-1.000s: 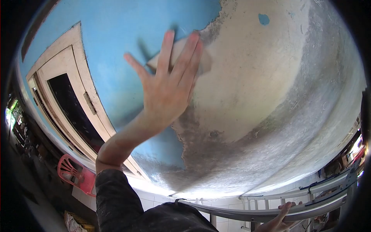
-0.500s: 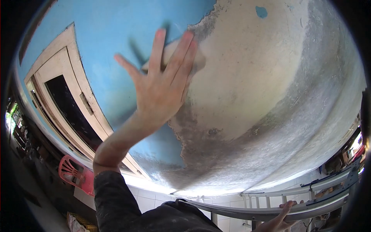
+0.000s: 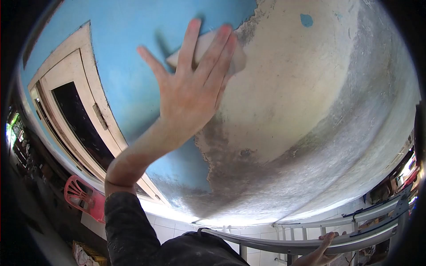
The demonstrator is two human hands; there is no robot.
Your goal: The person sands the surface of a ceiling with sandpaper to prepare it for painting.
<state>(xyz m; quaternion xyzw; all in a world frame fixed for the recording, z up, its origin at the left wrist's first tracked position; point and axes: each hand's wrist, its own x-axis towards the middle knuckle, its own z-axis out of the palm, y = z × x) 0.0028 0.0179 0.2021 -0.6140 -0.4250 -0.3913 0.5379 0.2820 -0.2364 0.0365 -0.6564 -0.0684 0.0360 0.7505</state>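
Note:
My left hand [image 3: 188, 97] is raised against the wall [image 3: 284, 88], fingers spread flat over a pale sheet of sandpaper [image 3: 202, 48]. Its fingers press the sandpaper to the surface where blue paint [image 3: 133, 22] meets bare, pale plaster. Part of the sheet is hidden behind the fingers, and so is the thumb. At the lower right, my right hand [image 3: 326, 252] is wrapped around the side rail of an aluminium ladder [image 3: 275, 241]. Some of its fingers show over the rail.
A white-framed door or window with dark glass [image 3: 82, 119] is on the left. Below it stands a pink plastic chair [image 3: 84, 199]. White floor tiles [image 3: 166, 224] run along the wall's foot. A yellow crate [image 3: 91, 255] sits at the lower left.
My left hand has slid up and slightly right along the wall with the sandpaper. My right hand stays on the ladder rail. The view has shifted slightly.

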